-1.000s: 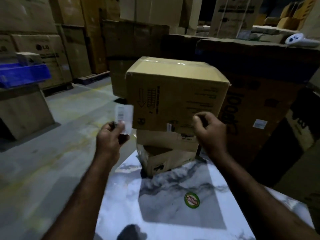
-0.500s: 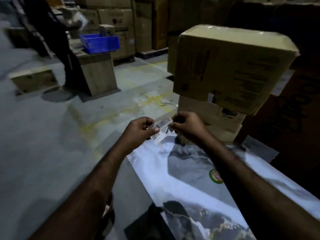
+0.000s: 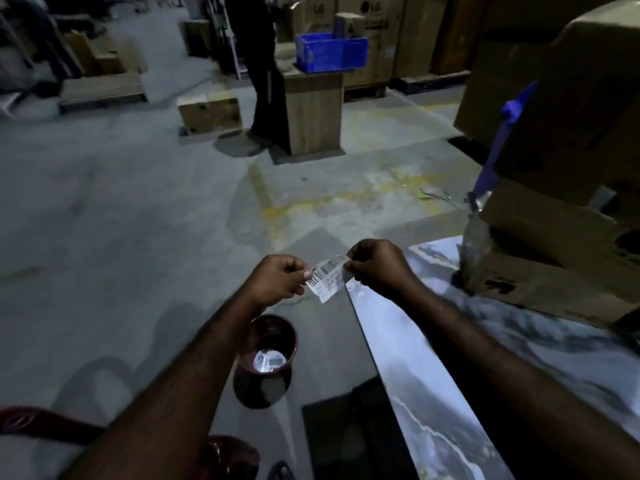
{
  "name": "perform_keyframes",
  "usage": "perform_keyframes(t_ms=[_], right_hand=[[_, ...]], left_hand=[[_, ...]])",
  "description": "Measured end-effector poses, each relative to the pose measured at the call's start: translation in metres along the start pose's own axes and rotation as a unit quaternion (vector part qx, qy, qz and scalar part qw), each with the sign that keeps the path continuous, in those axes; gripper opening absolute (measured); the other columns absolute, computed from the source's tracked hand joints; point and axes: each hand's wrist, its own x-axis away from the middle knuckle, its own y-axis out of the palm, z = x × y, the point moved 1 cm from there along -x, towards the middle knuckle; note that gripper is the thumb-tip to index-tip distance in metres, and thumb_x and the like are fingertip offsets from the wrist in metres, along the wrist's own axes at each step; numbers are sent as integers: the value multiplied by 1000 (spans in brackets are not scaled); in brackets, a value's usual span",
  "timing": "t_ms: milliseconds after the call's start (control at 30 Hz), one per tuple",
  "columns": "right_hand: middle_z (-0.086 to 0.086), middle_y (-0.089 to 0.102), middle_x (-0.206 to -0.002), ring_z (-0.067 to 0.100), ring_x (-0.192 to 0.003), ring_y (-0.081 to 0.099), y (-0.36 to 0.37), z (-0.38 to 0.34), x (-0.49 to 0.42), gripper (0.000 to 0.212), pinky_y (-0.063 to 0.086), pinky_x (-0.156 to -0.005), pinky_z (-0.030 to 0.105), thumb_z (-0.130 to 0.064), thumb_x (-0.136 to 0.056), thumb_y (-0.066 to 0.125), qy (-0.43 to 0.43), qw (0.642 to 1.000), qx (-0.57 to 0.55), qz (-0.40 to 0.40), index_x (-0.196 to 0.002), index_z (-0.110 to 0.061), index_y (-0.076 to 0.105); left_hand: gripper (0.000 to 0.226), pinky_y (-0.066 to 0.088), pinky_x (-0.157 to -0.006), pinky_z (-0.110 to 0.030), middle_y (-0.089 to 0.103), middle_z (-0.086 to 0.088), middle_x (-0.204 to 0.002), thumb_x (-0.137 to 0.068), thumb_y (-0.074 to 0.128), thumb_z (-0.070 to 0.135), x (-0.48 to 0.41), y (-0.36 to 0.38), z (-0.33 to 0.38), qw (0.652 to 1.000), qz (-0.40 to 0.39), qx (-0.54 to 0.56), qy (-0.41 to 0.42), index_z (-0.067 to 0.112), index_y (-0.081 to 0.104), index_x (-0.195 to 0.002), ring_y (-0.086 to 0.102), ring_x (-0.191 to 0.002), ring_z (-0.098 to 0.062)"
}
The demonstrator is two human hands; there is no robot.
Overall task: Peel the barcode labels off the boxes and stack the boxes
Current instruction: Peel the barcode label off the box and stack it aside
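A white barcode label (image 3: 327, 278) is stretched between both hands over the floor, just left of the marble-patterned tabletop (image 3: 433, 368). My left hand (image 3: 280, 280) pinches its left end and my right hand (image 3: 377, 268) pinches its right end. A stack of three cardboard boxes (image 3: 568, 209) stands on the tabletop at the right, the big top box (image 3: 585, 109) overhanging the smaller ones, with a blue strip hanging down its corner.
A dark round bin (image 3: 268, 358) with white scraps inside stands on the floor below my hands. A person (image 3: 265, 71) stands by a wooden stand (image 3: 315, 112) bearing a blue crate (image 3: 330, 51). A small carton (image 3: 209, 114) and a pallet (image 3: 102, 91) lie beyond.
My view has swung left and down, away from the box stack. The label, first held up in my left hand alone, is now held by both hands above the bin.
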Motion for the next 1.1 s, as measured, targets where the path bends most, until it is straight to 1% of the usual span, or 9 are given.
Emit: perform_keyframes(t_ms=[100, 267, 400, 533, 633, 767, 867, 967, 1100], right_hand=[[3, 73, -76, 18, -71, 69, 54, 1, -16, 18, 54, -65, 30, -11, -74, 72, -1, 999, 40, -34, -85, -24, 68], [1, 72, -88, 18, -86, 66, 138, 16, -52, 17, 47, -69, 25, -17, -76, 71, 49, 996, 55, -54, -92, -22, 69], [8, 71, -101, 25, -97, 65, 201, 31, -89, 21, 49, -78, 28, -11, -78, 64, 94, 988, 77, -91, -98, -19, 69], [13, 72, -106, 30, -103, 65, 263, 53, -136, 26, 51, -85, 31, -7, -80, 59, 103, 972, 133, -163, -103, -13, 71], [16, 71, -108, 34, -105, 64, 319, 85, -180, 27, 50, -89, 33, -7, -83, 57, 98, 963, 159, -192, -105, -10, 72], [17, 71, -109, 36, -105, 64, 419, 153, -245, 26, 48, -88, 33, -12, -88, 57, 84, 950, 183, -238, -109, -13, 71], [18, 70, -110, 35, -104, 65, 483, 201, -277, 26, 50, -88, 35, -16, -88, 60, 96, 932, 210, -280, -112, -14, 70], [23, 68, -112, 37, -106, 64, 522, 240, -295, 31, 49, -91, 39, -15, -86, 61, 113, 916, 223, -314, -115, -7, 68], [35, 63, -114, 48, -110, 58, 554, 275, -302, 62, 42, -91, 42, -29, -78, 32, 76, 890, 235, -384, -110, 14, 64]], left_hand=[[14, 44, -51, -19, 68, -1, -64, -85, 74, 11, -16, -22, -41, 996, 53, -72, -27, 17, 68, -75, 63, -54, -13], [12, 54, -74, -30, 71, 2, -70, -81, 75, 19, -47, -65, -107, 982, 90, -156, -63, 19, 68, -71, 70, -71, -21], [23, 56, -77, -32, 67, 3, -65, -80, 76, 18, -76, -98, -148, 976, 94, -165, -108, 19, 63, -61, 72, -75, -22], [17, 58, -77, -36, 70, 2, -67, -79, 76, 22, -113, -122, -194, 967, 92, -164, -172, 17, 67, -66, 71, -71, -20], [16, 58, -80, -39, 72, -2, -76, -82, 72, 20, -151, -134, -241, 957, 92, -161, -222, 21, 65, -68, 70, -76, -23], [17, 57, -79, -34, 73, 0, -82, -84, 67, 19, -209, -140, -335, 940, 127, -157, -275, 23, 66, -68, 69, -76, -20], [10, 56, -81, -34, 73, -4, -86, -84, 66, 21, -236, -132, -397, 932, 113, -159, -307, 14, 71, -78, 69, -81, -24], [27, 52, -84, -37, 73, -13, -92, -82, 60, 29, -256, -119, -447, 928, 68, -194, -309, 5, 73, -87, 68, -89, -31], [21, 47, -91, -33, 72, -12, -107, -88, 67, 26, -270, -108, -492, 912, 17, -211, -350, 9, 73, -99, 66, -104, -29]])
